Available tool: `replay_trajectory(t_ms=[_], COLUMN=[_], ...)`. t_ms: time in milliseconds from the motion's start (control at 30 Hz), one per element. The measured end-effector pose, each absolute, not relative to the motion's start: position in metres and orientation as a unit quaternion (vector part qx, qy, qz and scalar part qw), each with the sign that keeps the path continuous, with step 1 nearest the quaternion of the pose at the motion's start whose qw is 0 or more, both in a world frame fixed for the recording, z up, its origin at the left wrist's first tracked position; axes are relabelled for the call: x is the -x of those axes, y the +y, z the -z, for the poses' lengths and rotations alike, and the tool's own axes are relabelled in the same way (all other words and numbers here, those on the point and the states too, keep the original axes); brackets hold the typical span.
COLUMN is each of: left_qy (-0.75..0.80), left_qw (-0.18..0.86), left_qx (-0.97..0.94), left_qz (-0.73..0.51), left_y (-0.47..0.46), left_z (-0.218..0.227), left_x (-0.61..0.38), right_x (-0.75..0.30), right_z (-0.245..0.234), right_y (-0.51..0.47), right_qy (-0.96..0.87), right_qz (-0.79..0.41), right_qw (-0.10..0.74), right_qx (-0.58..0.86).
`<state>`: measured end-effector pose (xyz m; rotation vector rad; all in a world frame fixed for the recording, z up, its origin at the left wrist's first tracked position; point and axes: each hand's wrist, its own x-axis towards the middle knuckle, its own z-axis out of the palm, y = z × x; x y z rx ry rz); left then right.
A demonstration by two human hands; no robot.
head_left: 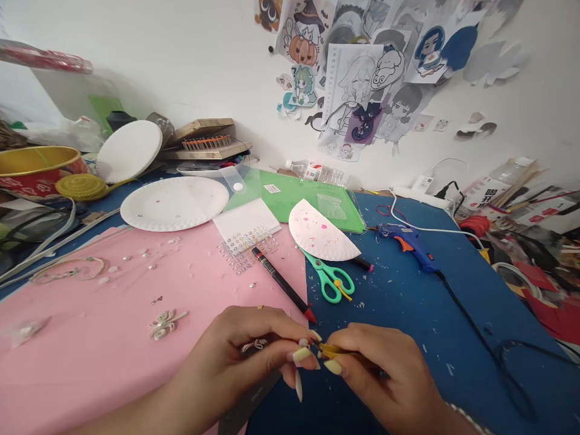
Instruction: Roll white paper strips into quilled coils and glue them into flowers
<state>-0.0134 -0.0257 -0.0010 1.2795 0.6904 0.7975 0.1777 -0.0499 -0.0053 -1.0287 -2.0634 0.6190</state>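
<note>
Near the bottom centre, my left hand [254,344] is closed in a pinch on a small ornament with a whitish bead [303,342]. Part of its pale looped shape [260,344] shows between the fingers, and the rest is hidden. My right hand [385,362] is closed around a slim yellow tool [333,351]. The tool's tip meets the ornament at the left fingertips; its back end is hidden in the palm. Beyond my hands lie a black marker with a red end [283,284] and green scissors [333,281]. Another pale looped ornament with a pearl [164,324] rests on the pink paper [113,374].
A folded paper plate [321,232] lies behind the scissors, with a blue glue gun [403,238] and its black cord on the right. Rhinestones [242,254] and loose beads [145,254] are scattered on the pink sheet. A white plate [176,202] lies farther back.
</note>
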Motion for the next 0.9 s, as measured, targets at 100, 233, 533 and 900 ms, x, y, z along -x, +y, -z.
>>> replay_trajectory(t_ms=[100,233,533,900], left_qy=[0.316,0.315,0.316,0.325], left_qw=[0.662,0.664,0.690,0.718], left_qx=[-0.576,-0.573,-0.548,-0.514], left_qz=[-0.361,-0.363,-0.351,-0.340], left_y=[-0.0251,-0.0250,-0.0257,-0.0253], left_z=[0.0019,0.0032,0.0038,0.0028], left_x=[0.0140,0.0140,0.0128,0.0095], right_x=[-0.1788,-0.1796,-0.1765,-0.1765], right_z=[0.0096,0.0135,0.0158,0.0131], right_y=[-0.0502,-0.0519,-0.0529,-0.0556], right_qy=[-0.832,-0.846,-0.850,-0.862], right_qz=[-0.106,-0.030,0.028,0.066], right_qw=[0.388,0.372,0.362,0.328], right_qx=[0.382,0.381,0.382,0.381])
